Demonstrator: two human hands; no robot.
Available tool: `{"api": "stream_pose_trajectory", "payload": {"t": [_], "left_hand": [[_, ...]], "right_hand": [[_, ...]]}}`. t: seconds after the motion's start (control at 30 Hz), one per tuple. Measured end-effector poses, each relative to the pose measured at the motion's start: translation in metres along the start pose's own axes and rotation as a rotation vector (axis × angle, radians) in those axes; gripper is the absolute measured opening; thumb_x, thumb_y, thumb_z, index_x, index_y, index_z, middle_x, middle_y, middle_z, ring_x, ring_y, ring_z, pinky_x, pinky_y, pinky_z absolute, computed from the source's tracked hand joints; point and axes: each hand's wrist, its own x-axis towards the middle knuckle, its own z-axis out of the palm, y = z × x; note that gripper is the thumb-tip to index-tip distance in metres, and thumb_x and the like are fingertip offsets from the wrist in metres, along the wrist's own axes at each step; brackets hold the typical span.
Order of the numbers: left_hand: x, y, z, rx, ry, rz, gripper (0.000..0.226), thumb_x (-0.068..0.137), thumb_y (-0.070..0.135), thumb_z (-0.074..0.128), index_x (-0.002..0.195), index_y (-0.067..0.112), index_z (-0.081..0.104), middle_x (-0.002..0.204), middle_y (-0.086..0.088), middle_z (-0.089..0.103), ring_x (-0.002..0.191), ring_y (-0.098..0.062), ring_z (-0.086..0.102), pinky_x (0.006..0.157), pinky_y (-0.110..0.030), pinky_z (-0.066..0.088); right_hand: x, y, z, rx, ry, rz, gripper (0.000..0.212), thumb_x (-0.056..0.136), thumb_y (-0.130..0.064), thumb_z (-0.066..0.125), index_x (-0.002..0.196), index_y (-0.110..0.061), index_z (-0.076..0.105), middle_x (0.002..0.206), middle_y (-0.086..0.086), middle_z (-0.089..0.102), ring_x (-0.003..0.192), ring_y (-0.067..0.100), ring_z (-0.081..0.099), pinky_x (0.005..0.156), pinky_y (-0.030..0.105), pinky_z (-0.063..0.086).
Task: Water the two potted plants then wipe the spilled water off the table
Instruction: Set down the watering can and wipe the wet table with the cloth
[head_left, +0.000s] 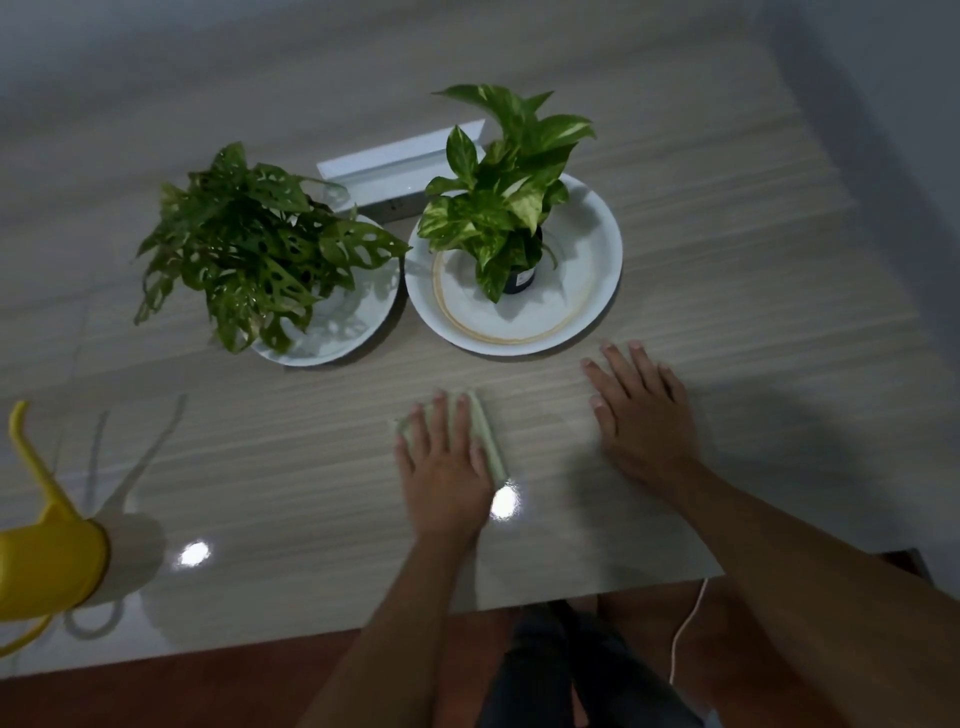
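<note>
Hands both spread: left hand (444, 467) presses one cloth (488, 441), right hand (644, 415) rests near two plants (249, 249) (498, 202)

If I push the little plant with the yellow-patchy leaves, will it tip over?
Probably yes: the plant looks tall and leafy above a small dark pot. Its white plate looks smooth, so the pot might slide first.

Dim, soft-focus, ceiling-light glare on table (727, 291), dark corners
</note>
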Motion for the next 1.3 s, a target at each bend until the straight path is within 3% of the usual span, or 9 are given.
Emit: {"api": "stream_pose_trajectory", "payload": {"t": [0.13,0.27,0.4,0.53,0.63,0.8,1.0,1.2,1.3], "left_hand": [[-0.062,-0.043,0.0,-0.029,0.045,-0.114,0.059,0.099,0.033,0.035,0.156,0.018,0.033,0.164,-0.01,0.026,0.149,-0.039,0.024,0.117,-0.061,0.02],[-0.107,0.026,0.027,-0.115,-0.029,0.148,0.069,0.091,0.036,0.044,0.157,0.024,0.028,0.167,-0.006,0.018,0.151,-0.039,0.017,0.117,-0.063,0.018],[-0.033,0.059,0.027,-0.127,0.01,0.313,0.058,0.098,0.04,0.042,0.155,0.037,0.029,0.167,0.003,0.016,0.154,-0.03,0.014,0.118,-0.058,0.018],[0.04,-0.004,0.005,-0.041,0.03,0.087,0.06,0.099,0.04,0.031,0.158,0.032,0.023,0.167,0.0,0.018,0.153,-0.031,0.015,0.12,-0.055,0.013],[0.018,-0.065,-0.004,-0.057,0.09,-0.098,0.059,0.1,0.035,0.035,0.157,0.024,0.029,0.166,-0.005,0.024,0.151,-0.035,0.021,0.118,-0.058,0.018],[-0.077,-0.026,0.017,-0.164,0.001,-0.006,0.063,0.097,0.035,0.036,0.158,0.024,0.027,0.166,-0.005,0.023,0.151,-0.036,0.02,0.116,-0.062,0.02],[0.003,-0.01,0.003,-0.09,0.057,-0.128,0.06,0.099,0.035,0.04,0.157,0.025,0.03,0.165,-0.002,0.025,0.151,-0.032,0.021,0.119,-0.056,0.016],[0.074,-0.013,-0.01,-0.158,0.075,-0.236,0.058,0.103,0.036,0.031,0.159,0.027,0.02,0.168,-0.001,0.014,0.155,-0.027,0.007,0.12,-0.055,0.008],[0.065,-0.015,-0.009,-0.203,0.138,-0.205,0.049,0.104,0.031,0.039,0.151,0.018,0.043,0.165,-0.005,0.027,0.153,-0.028,0.018,0.119,-0.058,0.015]], "right_hand": [[-0.001,0.001,-0.001,-0.007,0.002,0.001,0.053,0.099,-0.039,0.027,0.152,-0.037,0.025,0.164,-0.008,0.019,0.152,0.021,0.011,0.118,0.046,0.015],[0.0,-0.001,-0.005,-0.022,-0.013,-0.021,0.056,0.096,-0.037,0.025,0.152,-0.035,0.026,0.164,-0.005,0.021,0.151,0.024,0.013,0.117,0.046,0.014],[0.0,0.0,-0.003,-0.024,0.005,-0.01,0.055,0.097,-0.038,0.025,0.152,-0.036,0.026,0.164,-0.007,0.02,0.151,0.022,0.012,0.116,0.046,0.016],[0.0,0.002,0.0,-0.027,0.006,-0.019,0.054,0.098,-0.038,0.027,0.153,-0.039,0.023,0.164,-0.009,0.018,0.152,0.02,0.009,0.117,0.047,0.019],[-0.001,0.0,0.0,-0.032,0.009,-0.009,0.053,0.099,-0.039,0.026,0.152,-0.038,0.024,0.164,-0.009,0.018,0.152,0.02,0.01,0.116,0.048,0.022],[0.0,-0.001,-0.002,-0.022,0.008,-0.012,0.055,0.097,-0.038,0.029,0.152,-0.037,0.027,0.163,-0.008,0.021,0.152,0.022,0.012,0.115,0.048,0.021],[0.0,-0.001,-0.002,-0.045,-0.003,-0.012,0.055,0.098,-0.04,0.026,0.153,-0.038,0.023,0.164,-0.007,0.019,0.152,0.022,0.01,0.117,0.048,0.018],[0.002,-0.001,-0.002,-0.035,0.008,-0.029,0.055,0.097,-0.039,0.029,0.152,-0.034,0.028,0.164,-0.005,0.021,0.151,0.025,0.014,0.116,0.049,0.02],[0.001,-0.001,-0.002,-0.031,0.014,-0.025,0.055,0.096,-0.038,0.031,0.151,-0.034,0.031,0.163,-0.005,0.022,0.151,0.025,0.014,0.116,0.048,0.018]]}}
